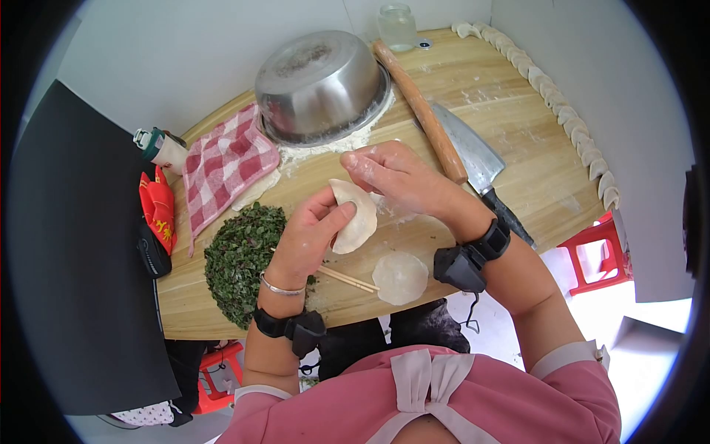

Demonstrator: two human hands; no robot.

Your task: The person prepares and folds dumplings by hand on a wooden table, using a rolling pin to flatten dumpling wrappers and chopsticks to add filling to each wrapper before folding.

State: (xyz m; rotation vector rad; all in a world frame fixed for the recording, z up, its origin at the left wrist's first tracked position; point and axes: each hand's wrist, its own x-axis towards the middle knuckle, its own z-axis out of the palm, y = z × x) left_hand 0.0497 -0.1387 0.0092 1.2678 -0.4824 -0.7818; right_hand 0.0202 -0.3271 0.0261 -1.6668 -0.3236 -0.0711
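My left hand [310,228] holds a folded, half-moon piece of dough [355,220], with the thumb on its face and the fingers behind. Just right of it and a little higher, my right hand [388,174] is closed, its thumb against the curled fingers and flour on the skin; whether anything is between them is hidden. A round flat wrapper [401,279] lies on the wooden table [518,192] below the hands. Wooden chopsticks [347,279] reach from the wrapper's edge toward a heap of chopped greens [240,259] left of my left hand.
An upturned metal bowl [322,89] sits over flour at the back. Right of it lie a rolling pin [421,111] and cleaver [466,144]. Folded dumplings [562,111] line the right edge. A checkered cloth [229,166], bottle [163,150] and glass jar [397,28] stand around.
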